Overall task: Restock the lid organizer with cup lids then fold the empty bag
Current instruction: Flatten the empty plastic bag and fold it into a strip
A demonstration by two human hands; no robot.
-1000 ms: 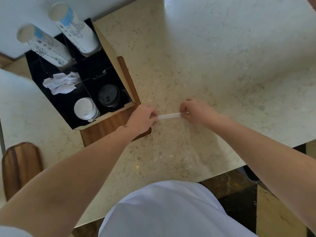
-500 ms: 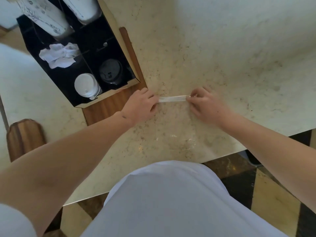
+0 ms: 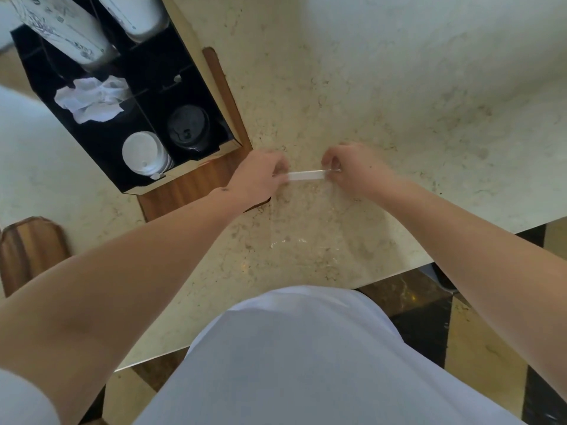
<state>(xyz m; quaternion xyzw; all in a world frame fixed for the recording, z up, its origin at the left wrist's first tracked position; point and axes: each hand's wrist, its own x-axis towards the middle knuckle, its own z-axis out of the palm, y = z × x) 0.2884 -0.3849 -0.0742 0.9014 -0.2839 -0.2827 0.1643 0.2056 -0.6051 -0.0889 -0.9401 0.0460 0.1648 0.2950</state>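
since that clear thin plastic bag (image 3: 306, 222) is basically see-through film, i'd guess it weighs almost nothing, goes floppy the second you let go, and slides around on polished stone. it lies flat on the cream marbled stone bench (image 3: 399, 87), running from the hands toward the person's body, and you can only really spot it by the glints and creases. the one stiff-ish part looks like the white strip (image 3: 306, 175) along its far edge, so that's the sensible spot to take hold, one end each, which keeps the film taut for a clean fold.

that's what is going on here: the left hand (image 3: 257, 176) has its fingers curled in, pinching the left end of the strip, and the right hand (image 3: 352, 170) pinches the right end the same way. both are knuckles up, low over the bench, neither one loose.

off to the left, the black divided lid organizer (image 3: 33, 61) has a stack of white round cup lids (image 3: 142, 153) and a stack of black round cup lids (image 3: 187, 127) in its near compartments, so restocking looks done and the fold is what's left. i'd watch for trapped air puffing the bag up.
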